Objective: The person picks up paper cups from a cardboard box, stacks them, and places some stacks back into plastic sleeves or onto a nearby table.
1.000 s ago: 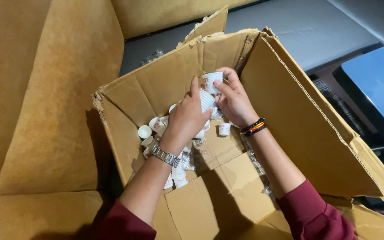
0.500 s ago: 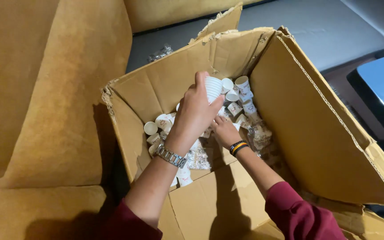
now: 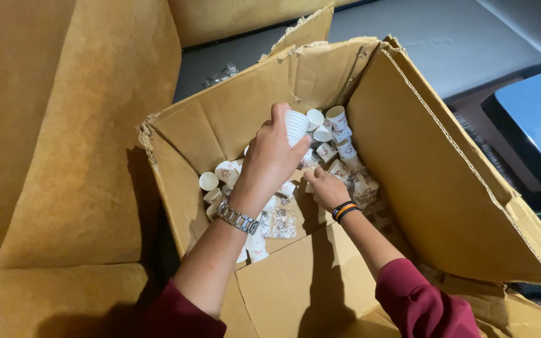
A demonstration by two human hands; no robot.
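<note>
Since a second ago the right hand (image 3: 325, 188) has left the stack of white cups (image 3: 295, 125) and dropped, fingers curled, onto loose cups (image 3: 339, 141) in the cardboard box (image 3: 446, 188); left hand (image 3: 270, 159) alone grips the stack above them.

We wear maroon sleeves pushed up both forearms, a silver link watch on our left hand (image 3: 269, 159)'s wrist, and dark orange-striped bands on our right hand (image 3: 325, 188)'s.

Large brown cardboard sheets (image 3: 64, 125) stand at left; a grey floor (image 3: 446, 44) and blue tabletop (image 3: 533, 119) lie at right.
</note>
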